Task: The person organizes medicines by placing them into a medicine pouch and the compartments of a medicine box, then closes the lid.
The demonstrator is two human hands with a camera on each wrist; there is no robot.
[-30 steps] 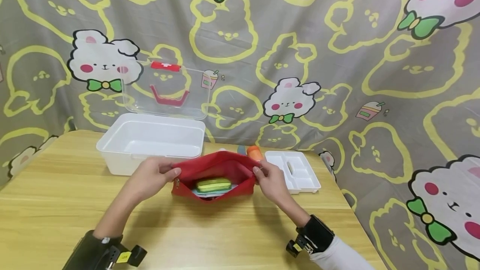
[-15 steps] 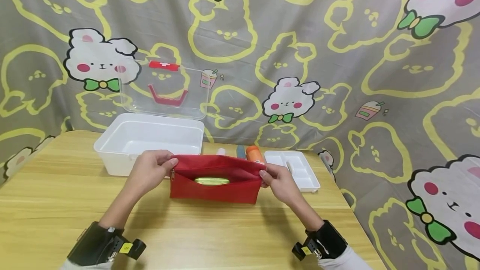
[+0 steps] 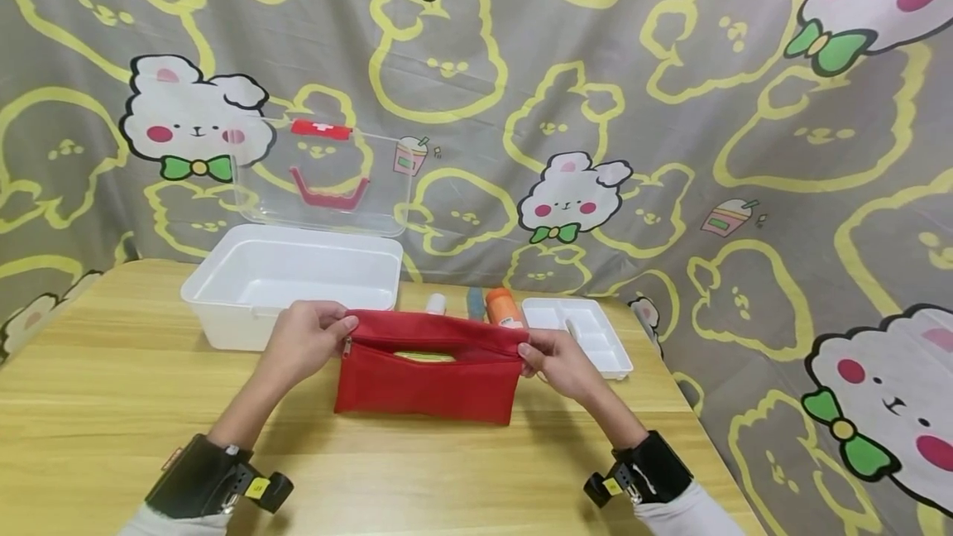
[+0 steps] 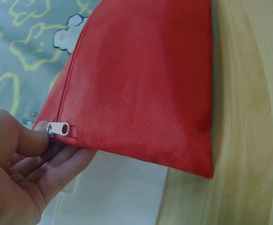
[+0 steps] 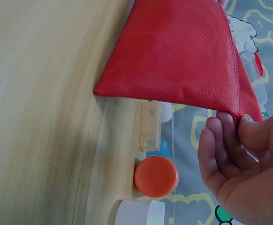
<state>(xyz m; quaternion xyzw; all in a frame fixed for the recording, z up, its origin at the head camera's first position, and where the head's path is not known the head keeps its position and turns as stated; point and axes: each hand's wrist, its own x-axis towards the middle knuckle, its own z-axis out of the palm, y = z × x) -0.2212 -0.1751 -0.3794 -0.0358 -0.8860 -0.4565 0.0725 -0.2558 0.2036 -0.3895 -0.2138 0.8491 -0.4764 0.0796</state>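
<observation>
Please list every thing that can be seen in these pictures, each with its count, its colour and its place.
pouch: 1, red, standing on the table between the two hands, top partly open, something yellow-green showing inside
zipper pull: 1, silver, at the pouch's left end
box: 1, white, behind the left hand, lid open
lid: 1, clear with red handle and clasp, upright behind the box
tray: 1, white, compartments, right of the pouch
bottles: 3, orange, blue and white caps, behind the pouch
table: 1, light wood
curtain: 1, grey with bunnies, behind the table
left hand: 1, pinches the pouch's left end
right hand: 1, pinches the right end
wrist cameras: 2, black, on both wrists
</observation>
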